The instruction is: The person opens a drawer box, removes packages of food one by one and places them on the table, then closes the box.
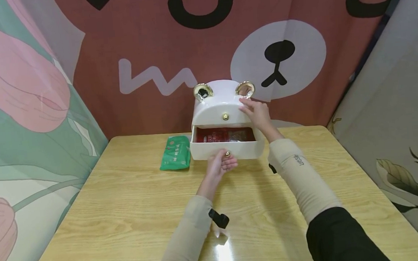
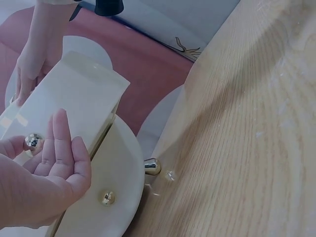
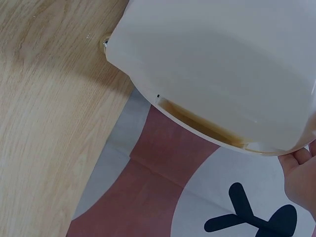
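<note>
A white storage box [image 1: 211, 110] with gold-rimmed round ears stands at the far side of the table. Its lower drawer [image 1: 203, 150] is pulled out, with a red packet [image 1: 224, 135] lying inside. My left hand [image 1: 218, 165] pinches the gold drawer knob [image 2: 33, 142] between thumb and index finger, its other fingers held out beneath the drawer front. With its fingertips, my right hand [image 1: 258, 113] rests on the upper right of the box, just below the right ear [image 1: 245, 89]. The right wrist view shows only part of that hand at the box's edge.
A green packet [image 1: 175, 153] lies on the wooden table [image 1: 127, 217], left of the box. Another gold knob [image 1: 225, 116] sits on the closed upper front. Behind the table hangs a reddish-brown curtain [image 1: 151, 37] with a bear print; patterned curtains flank both sides.
</note>
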{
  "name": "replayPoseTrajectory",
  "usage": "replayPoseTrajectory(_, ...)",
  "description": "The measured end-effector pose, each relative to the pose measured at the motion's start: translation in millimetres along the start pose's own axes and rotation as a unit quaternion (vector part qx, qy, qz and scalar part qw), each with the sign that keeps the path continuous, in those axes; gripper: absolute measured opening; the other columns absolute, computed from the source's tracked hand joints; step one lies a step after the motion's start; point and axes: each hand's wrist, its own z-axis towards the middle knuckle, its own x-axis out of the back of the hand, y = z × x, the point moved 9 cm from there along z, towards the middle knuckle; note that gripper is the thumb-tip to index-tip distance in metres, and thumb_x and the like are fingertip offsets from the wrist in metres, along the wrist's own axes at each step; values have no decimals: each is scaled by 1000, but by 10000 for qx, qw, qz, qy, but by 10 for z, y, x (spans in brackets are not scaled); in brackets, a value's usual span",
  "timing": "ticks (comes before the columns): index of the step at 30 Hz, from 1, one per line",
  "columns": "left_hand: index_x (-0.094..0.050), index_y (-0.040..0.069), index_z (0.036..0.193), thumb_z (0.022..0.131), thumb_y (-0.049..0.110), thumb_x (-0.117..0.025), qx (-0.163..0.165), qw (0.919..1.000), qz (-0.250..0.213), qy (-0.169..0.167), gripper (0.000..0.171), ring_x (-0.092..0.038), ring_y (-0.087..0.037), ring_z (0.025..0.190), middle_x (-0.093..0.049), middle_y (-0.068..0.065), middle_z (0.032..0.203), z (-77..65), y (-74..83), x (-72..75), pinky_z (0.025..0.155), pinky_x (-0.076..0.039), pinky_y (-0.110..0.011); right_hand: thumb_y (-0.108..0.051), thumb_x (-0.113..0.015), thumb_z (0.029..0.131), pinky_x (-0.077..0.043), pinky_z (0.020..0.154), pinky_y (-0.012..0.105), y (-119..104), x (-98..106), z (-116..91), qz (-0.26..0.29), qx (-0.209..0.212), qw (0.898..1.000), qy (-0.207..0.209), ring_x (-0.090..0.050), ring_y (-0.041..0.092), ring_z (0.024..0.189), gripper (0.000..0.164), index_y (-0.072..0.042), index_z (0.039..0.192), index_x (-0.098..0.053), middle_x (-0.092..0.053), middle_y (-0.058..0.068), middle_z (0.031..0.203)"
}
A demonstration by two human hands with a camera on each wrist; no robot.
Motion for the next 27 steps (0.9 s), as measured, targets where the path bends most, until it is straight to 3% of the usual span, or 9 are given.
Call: replayPoseTrajectory(27, -58, -2, 82, 89, 19, -50, 97, 9999, 54, -70, 23, -63, -18, 59, -64, -11, 67, -152, -37, 3, 62, -52, -29, -19, -62, 85, -38, 91, 40, -31, 15, -18, -5, 77, 9999, 112, -50, 30, 109, 33, -4, 114, -60, -56, 9, 115)
